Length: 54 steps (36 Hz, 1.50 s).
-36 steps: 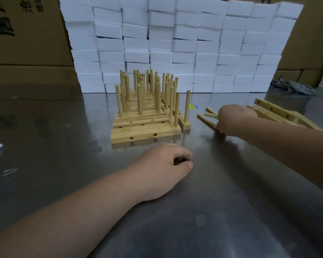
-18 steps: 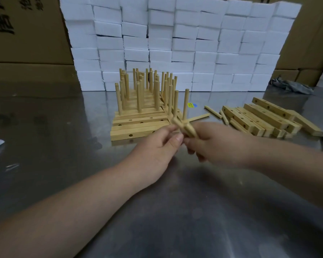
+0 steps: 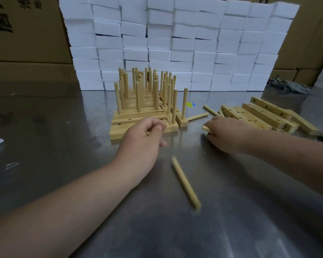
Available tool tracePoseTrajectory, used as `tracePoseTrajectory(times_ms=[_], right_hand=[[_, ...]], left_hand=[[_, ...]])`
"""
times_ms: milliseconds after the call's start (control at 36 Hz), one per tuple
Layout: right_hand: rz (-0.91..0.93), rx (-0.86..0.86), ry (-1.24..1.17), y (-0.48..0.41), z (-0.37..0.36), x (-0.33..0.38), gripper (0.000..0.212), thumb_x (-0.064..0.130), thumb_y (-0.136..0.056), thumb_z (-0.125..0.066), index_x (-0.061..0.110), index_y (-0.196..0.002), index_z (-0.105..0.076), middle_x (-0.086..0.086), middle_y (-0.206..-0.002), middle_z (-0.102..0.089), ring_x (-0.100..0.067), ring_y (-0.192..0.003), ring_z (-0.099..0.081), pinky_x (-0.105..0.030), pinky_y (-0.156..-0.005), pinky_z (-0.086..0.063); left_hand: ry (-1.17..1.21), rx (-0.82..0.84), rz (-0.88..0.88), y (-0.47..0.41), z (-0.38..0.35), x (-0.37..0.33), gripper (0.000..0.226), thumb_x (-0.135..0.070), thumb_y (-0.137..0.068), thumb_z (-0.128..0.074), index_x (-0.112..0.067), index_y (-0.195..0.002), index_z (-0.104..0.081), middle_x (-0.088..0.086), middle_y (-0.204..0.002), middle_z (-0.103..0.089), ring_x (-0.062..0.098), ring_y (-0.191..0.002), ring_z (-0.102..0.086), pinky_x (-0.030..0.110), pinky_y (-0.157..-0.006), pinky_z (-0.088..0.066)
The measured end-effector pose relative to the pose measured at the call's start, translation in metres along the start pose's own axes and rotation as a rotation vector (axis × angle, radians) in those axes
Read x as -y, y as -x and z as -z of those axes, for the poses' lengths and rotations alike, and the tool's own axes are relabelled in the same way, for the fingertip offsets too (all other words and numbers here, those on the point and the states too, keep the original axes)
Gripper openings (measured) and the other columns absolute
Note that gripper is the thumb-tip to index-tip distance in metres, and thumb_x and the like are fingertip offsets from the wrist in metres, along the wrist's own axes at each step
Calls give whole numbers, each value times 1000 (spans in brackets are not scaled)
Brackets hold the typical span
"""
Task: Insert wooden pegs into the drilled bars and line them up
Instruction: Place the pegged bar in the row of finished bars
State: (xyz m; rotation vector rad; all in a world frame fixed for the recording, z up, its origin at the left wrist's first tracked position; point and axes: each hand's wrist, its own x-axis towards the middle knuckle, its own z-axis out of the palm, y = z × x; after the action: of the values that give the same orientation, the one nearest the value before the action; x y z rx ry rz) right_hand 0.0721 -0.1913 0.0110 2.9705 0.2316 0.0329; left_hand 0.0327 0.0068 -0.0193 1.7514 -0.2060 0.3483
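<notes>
Left hand (image 3: 144, 138): fingers were curled, with the thumb tip laid against the forefinger. Whether anything was pinched between them could not be told. The hand hung just in front of the pegged bars and covered part of their front edge.
Right hand (image 3: 229, 135): knuckles up, fingers wrapped round the held peg. It sat low over the table, between the pegged bars and the bar pile.
Held peg (image 3: 205, 128): a pale round wooden dowel. Only its blunt end showed, protruding from the thumb side of the right hand.
Blurred peg (image 3: 186, 183): a dowel of the same kind lay slanted on the table between the two forearms, nearer the camera than both hands and smeared by blur.
Pegged bars (image 3: 138, 116): pale square-section wooden bars lay flat, side by side, carrying rows of upright dowels.
End bar (image 3: 182, 122): it lay end-on just beside the group's right edge.
Upright peg (image 3: 184, 103): it stood in the end bar.
Loose pegs: one (image 3: 197, 116) lay flat near the end bar, another (image 3: 211, 110) beside the bar pile.
Bar pile (image 3: 259, 116): drilled wooden bars without dowels lay slanted at the right.
Table (image 3: 63, 146): a dull grey metal surface.
Foam blocks (image 3: 175, 43): white rectangular blocks were stacked as a wall at the rear.
Cartons (image 3: 26, 43): brown cardboard boxes stood behind the blocks.
</notes>
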Motion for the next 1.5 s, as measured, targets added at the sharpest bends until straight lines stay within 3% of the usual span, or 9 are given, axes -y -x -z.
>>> tracePoseTrajectory(times_ms=[139,250,361,500,639,806,944,1250,1500], right_hand=[[-94,17,-166,0,14,-12,74,56,-79,-56,22,-140,-33,2,-130,-51,-21,-114,-49,-31,-86,-41],[-228,-147,-182,-5,23,-33,49,44,-89,-46,21,-132,-45,-7,-127,-55,-27,-111,-51,-33,-84,-42],[-411,-107,-56,-14,20,-59,30,25,-93,-40,11,-111,-59,-11,-105,-61,-27,-90,-57,-30,-68,-45],[-480,43,25,-21,4,-75,28,20,-91,-44,7,-72,-59,-6,-68,-54,-19,-58,-51,-24,-49,-37],[-483,10,30,-26,1,-77,28,19,-92,-44,7,-68,-55,-6,-65,-52,-18,-56,-49,-23,-45,-34],[-464,18,99,-33,1,-72,13,9,-83,-53,9,-70,-53,-4,-65,-53,-17,-54,-48,-21,-42,-33],[-511,11,81,-36,-4,-79,14,19,-87,-48,11,-77,-55,-4,-74,-57,-17,-64,-54,-22,-47,-35],[-515,-41,96,-37,-3,-67,14,2,-79,-54,9,-67,-55,-4,-65,-54,-17,-56,-50,-21,-43,-35],[-588,-124,-136,-27,19,-66,26,5,-90,-42,6,-64,-46,-6,-66,-44,-17,-57,-43,-27,-54,-38]], left_hand=[[-222,218,-71,4,0,2,10,-31,-87,-57,-40,-88,-56,-18,-91,-58,5,-78,-55,22,-77,-48],[-454,634,-306,15,4,-6,43,-57,-75,-51,-53,-118,-50,-23,-122,-36,-7,-114,-37,11,-94,-29],[-661,888,-472,20,5,-13,50,-63,-75,-55,-39,-119,-60,-18,-123,-41,-7,-115,-31,10,-96,-23],[-797,718,-484,19,3,-15,29,-57,-81,-42,-34,-86,-58,-15,-93,-52,2,-93,-43,24,-82,-37],[-870,549,-389,18,5,-14,41,-54,-85,-22,-24,-61,-36,-4,-64,-45,7,-62,-41,25,-52,-26],[-763,560,-393,18,10,-17,56,-65,-83,-11,-24,-67,-45,-5,-71,-51,14,-72,-48,34,-65,-40],[-710,803,-384,20,11,-19,38,-61,-69,-59,-34,-94,-65,-17,-92,-53,-1,-86,-49,24,-77,-44],[-731,500,-424,15,10,-15,21,-45,-86,-47,-35,-95,-63,-21,-76,-53,-2,-79,-46,11,-64,-34],[-727,434,-410,14,9,-14,28,-28,-94,-41,-25,-113,-62,-8,-97,-54,8,-87,-47,28,-76,-39]])
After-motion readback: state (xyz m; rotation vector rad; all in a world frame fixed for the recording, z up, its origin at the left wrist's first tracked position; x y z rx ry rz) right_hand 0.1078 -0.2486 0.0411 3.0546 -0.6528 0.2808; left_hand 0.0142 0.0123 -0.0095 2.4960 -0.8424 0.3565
